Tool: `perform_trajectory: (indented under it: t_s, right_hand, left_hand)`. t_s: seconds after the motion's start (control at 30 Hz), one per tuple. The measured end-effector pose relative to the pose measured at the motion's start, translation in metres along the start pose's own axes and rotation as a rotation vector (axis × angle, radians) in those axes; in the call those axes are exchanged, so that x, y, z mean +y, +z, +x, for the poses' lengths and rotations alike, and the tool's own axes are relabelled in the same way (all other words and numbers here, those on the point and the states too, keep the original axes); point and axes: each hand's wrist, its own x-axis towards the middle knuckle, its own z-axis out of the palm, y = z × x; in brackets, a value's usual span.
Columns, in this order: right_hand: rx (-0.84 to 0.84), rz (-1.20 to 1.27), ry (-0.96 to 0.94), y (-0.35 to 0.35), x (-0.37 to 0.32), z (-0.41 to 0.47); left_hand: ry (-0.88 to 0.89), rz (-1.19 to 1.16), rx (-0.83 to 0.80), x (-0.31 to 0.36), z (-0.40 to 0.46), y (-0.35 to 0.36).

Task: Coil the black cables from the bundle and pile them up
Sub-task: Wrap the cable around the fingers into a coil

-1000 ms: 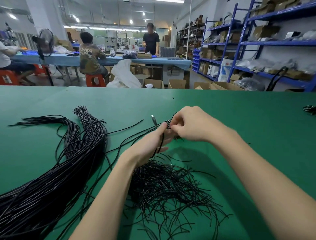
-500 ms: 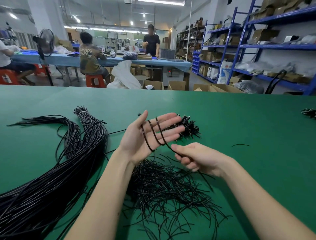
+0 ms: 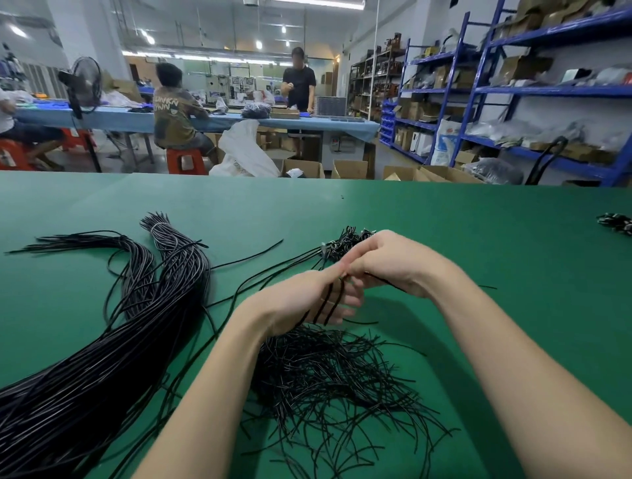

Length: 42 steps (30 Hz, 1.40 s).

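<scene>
Turned palm-down now where half a second back it lay spread palm-up, left hand [image 3: 307, 301] with three turns of black cable [image 3: 328, 302] round its fingers; risen to meet it, right hand [image 3: 390, 265] pinching the running strand at the fingertips. Probably another wrap going on, coil not yet ready for the pile [image 3: 345, 241] just beyond, towards the table's [image 3: 444, 218] far edge. Untouched along the left edge, the bundle [image 3: 113, 342]

Before you, a green table [image 3: 444, 218], beyond it a blue bench [image 3: 219, 120] with red stools [image 3: 186, 160], a fan [image 3: 83, 83], cardboard boxes [image 3: 349, 169] on the floor, blue shelving [image 3: 513, 90] at your right, ceiling strip lights [image 3: 321, 3].
</scene>
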Motion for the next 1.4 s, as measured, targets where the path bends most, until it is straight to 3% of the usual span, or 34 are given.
perform_trajectory:
  t_s: [0.17,0.23,0.33,0.47,0.6,0.73,0.77,0.87,0.9,1.03,1.1,1.23,1.4]
  right_hand:
    - [0.372,0.074,-0.100,0.023,0.021,-0.011]
    - [0.430,0.043,-0.120,0.026,0.025,-0.018]
    - [0.402,0.015,-0.089,0.026,0.027,-0.024]
    - [0.299,0.204,-0.054,0.028,0.026,-0.027]
    - [0.308,0.179,-0.133,0.036,0.032,-0.029]
    - [0.036,0.402,-0.055,0.017,0.033,-0.036]
    - [0.094,0.362,-0.059,0.009,0.032,-0.036]
    - [0.499,0.106,-0.172,-0.010,0.029,-0.028]
    - [0.478,0.080,-0.224,-0.010,0.024,-0.024]
    - [-0.091,0.049,-0.256,0.006,0.002,-0.011]
    - [-0.214,0.071,-0.230,0.009,-0.002,-0.004]
    - [-0.283,0.184,-0.167,0.013,-0.002,0.000]
    - [-0.212,0.255,-0.167,0.010,0.008,-0.005]
  left_hand:
    - [0.100,-0.133,0.228,0.002,0.000,0.003]
    - [0.110,-0.189,0.264,0.002,0.000,0.002]
    - [0.138,-0.259,0.277,0.003,0.000,0.001]
    - [0.194,-0.253,0.294,0.000,0.004,0.004]
    - [0.220,-0.215,0.364,-0.004,0.008,0.007]
    - [0.207,-0.209,0.311,-0.004,0.004,0.008]
    - [0.198,-0.233,0.273,-0.004,0.003,0.008]
    - [0.179,-0.299,0.135,-0.003,-0.002,0.010]
    - [0.181,-0.294,0.085,-0.002,-0.004,0.010]
    - [0.206,-0.212,-0.093,0.000,-0.010,0.017]
    - [0.236,-0.185,-0.133,0.001,-0.013,0.019]
    - [0.260,-0.184,-0.210,0.004,-0.018,0.017]
    - [0.264,-0.207,-0.261,0.004,-0.018,0.018]
